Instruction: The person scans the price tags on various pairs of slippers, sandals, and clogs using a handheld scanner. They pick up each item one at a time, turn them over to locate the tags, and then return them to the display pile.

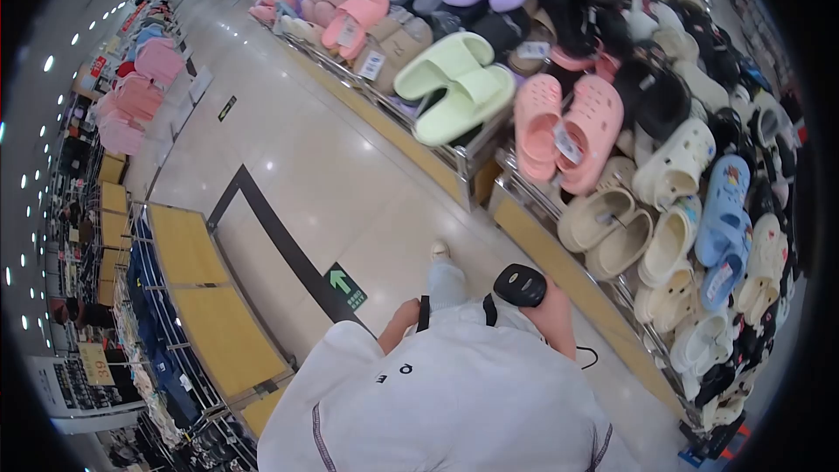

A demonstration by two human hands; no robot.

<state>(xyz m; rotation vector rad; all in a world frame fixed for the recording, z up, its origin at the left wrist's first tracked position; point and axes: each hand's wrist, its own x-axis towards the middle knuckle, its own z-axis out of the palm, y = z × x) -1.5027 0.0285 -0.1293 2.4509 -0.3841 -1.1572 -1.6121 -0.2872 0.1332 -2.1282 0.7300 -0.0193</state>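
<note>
Low in the view, my right hand (554,316) is closed round a black handheld device (519,285) with a rounded head, right of my white shirt. My left hand (400,323) hangs at the left side of the shirt, partly hidden by it; its fingers cannot be made out. Beyond my right hand, pink clogs (587,135) with a tag lie on the rack's edge. Pale green slides (463,87) rest farther up the rack, and beige clogs (605,229) sit closer to my right hand.
A shoe rack (472,177) with metal rails runs along the right. Wooden-topped shelving (205,319) with hanging clothes stands at the left. Between them, the tiled floor (297,122) bears a black line and a green arrow sign (346,287). Pink garments (140,96) hang farther off.
</note>
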